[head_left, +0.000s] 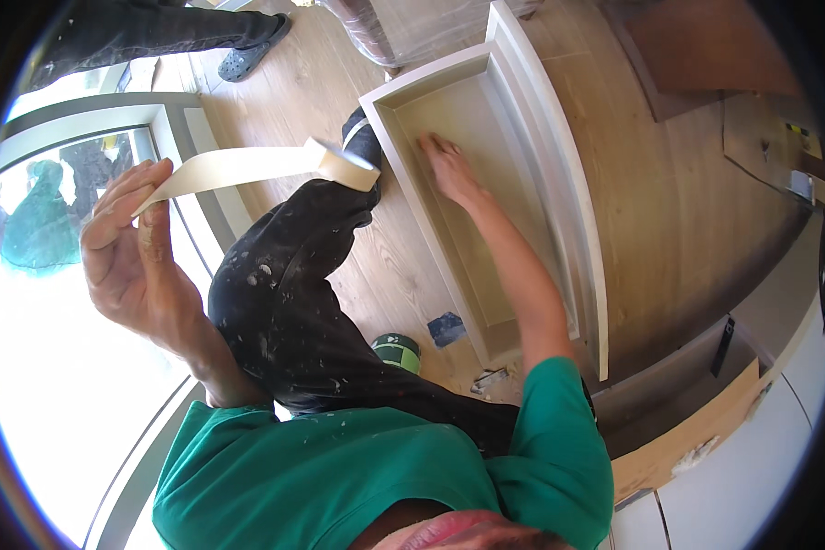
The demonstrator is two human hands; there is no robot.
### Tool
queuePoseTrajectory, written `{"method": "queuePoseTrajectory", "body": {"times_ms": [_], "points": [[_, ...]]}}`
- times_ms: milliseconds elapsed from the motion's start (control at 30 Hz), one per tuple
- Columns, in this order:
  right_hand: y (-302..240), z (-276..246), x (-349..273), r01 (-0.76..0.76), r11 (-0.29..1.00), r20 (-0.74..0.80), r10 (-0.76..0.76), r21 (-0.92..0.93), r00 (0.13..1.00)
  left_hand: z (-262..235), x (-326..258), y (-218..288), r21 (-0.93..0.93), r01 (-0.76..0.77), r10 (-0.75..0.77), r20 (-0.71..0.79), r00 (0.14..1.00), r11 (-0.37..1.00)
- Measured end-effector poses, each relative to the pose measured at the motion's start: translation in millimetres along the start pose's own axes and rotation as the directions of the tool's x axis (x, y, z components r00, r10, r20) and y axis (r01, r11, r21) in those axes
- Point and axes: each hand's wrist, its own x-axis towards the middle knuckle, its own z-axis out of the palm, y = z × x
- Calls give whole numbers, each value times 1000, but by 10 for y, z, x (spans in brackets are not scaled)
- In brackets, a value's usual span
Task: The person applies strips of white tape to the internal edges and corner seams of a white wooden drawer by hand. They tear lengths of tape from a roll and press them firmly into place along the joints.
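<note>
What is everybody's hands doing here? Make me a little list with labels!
left hand: left hand raised, pinching the end of a cream strip of tape
tape: stretches from the left hand toward the drawer, folded at its far end
right hand: right hand pressed flat inside the pale drawer box
drawer box: lies on the wooden floor, open side up
leg: knee in dark paint-spattered trousers between the two hands
nearby: a green roll on the floor by the drawer
someone else: a shoe at the top

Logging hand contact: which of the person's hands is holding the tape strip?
The left hand, raised near the window, pinches the pale tape strip; the right hand presses flat inside the drawer.
</note>
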Motion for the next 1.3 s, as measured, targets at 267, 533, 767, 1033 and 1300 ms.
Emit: {"method": "queuePoseTrajectory", "body": {"times_ms": [267,533,767,1033,1300], "points": [[31,-90,-1174,289,941,382,-206,-175,901,110,21,76,-86,-18,19,14,1000,996],[-515,-888,-2517,-221,974,464,222,-57,857,139,4,275,-106,34,-30,46,998,994],[-1313,-1771,-3054,-160,984,111,151,73,982,140,-72,208,140,-151,118,220,968,979],[-1973,-2238,-3041,-117,978,-154,144,176,977,-135,-105,811,24,-366,340,313,887,930],[-2246,-2427,-2355,94,944,-688,159,315,709,-565,115,1552,-144,-380,406,345,846,914]]}}
